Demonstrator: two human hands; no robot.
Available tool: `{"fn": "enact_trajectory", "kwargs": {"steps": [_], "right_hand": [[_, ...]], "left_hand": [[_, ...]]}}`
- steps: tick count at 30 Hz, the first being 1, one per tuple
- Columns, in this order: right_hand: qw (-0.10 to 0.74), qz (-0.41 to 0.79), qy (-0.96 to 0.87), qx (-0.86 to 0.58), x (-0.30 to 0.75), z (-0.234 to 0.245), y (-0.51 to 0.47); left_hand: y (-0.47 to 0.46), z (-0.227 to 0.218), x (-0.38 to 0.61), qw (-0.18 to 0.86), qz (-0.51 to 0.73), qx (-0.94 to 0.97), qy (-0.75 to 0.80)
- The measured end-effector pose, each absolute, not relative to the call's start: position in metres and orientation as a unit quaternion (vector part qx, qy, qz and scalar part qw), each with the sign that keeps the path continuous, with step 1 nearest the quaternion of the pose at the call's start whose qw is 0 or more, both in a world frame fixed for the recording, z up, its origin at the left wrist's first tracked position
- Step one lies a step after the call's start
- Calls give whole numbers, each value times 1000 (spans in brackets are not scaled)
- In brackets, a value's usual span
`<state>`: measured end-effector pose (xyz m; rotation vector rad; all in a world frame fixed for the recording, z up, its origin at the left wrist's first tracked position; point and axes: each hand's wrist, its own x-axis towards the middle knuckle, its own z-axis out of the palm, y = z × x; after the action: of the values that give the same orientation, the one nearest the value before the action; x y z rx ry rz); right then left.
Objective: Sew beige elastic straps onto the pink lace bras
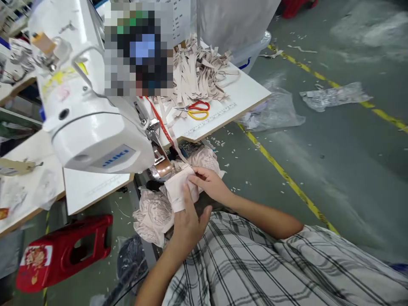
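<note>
A pale pink lace bra [156, 214] lies at the arm of a white sewing machine [102, 131], one cup on each side. Its smooth fabric panel [176, 193] is spread flat under the needle area. My left hand [188, 225] rests on this panel with the fingers stretched out and the thumb apart. Across from it, my right hand [212, 182] pinches the panel's edge between thumb and fingers. A narrow beige strap [179, 151] and a red tape [161, 123] run down to the machine's presser area. The needle itself is hidden.
Red and yellow-handled scissors [198, 111] lie on the white table [219, 114] beside a heap of beige straps [200, 72]. A red stool [66, 250] stands lower left. Plastic bags [274, 112] and scraps litter the floor right of the table.
</note>
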<state>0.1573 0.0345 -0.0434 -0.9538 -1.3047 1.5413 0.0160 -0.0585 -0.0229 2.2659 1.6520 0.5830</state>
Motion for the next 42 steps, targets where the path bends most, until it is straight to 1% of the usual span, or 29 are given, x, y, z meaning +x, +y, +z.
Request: {"fn": "enact_trajectory", "kwargs": {"steps": [4, 6, 8, 11, 14, 17, 20, 22, 24, 26, 30, 32, 34, 38, 42], "right_hand": [[441, 592, -538, -407, 177, -33, 31], [436, 573, -560, -410, 184, -25, 32], [429, 562, -578, -407, 188, -20, 33], [416, 552, -605, -394, 190, -15, 34], [397, 539, -642, -375, 191, -10, 36], [371, 505, -699, -344, 192, -5, 37], [346, 467, -756, -301, 194, -1, 38], [323, 438, -790, -282, 196, 1, 37], [300, 390, -826, -275, 198, 2, 36], [296, 314, -861, -269, 200, 1, 36], [343, 155, -896, -235, 201, -6, 36], [367, 131, -895, -218, 200, -10, 36], [368, 143, -892, -218, 199, -12, 35], [340, 180, -892, -239, 198, -14, 35], [352, 178, -889, -234, 196, -13, 35]], "left_hand": [[-61, -13, 9, 296, 198, 748, 560], [-57, -3, -1, 344, 208, 726, 558], [-53, 7, -11, 327, 230, 718, 570], [-46, 19, -22, 242, 273, 723, 587], [-37, 29, -25, 197, 318, 747, 550], [-24, 38, -21, 213, 312, 790, 484], [-9, 43, -16, 267, 240, 828, 431], [-2, 42, -17, 271, 214, 838, 422], [0, 36, -21, 242, 218, 843, 428], [-2, 29, -26, 178, 245, 858, 414], [-10, 18, -32, -20, 323, 887, 329], [-13, 18, -32, -72, 342, 885, 306], [-15, 19, -31, -83, 351, 883, 301], [-15, 19, -30, -84, 353, 878, 313], [-16, 15, -32, -67, 356, 874, 323]]}}
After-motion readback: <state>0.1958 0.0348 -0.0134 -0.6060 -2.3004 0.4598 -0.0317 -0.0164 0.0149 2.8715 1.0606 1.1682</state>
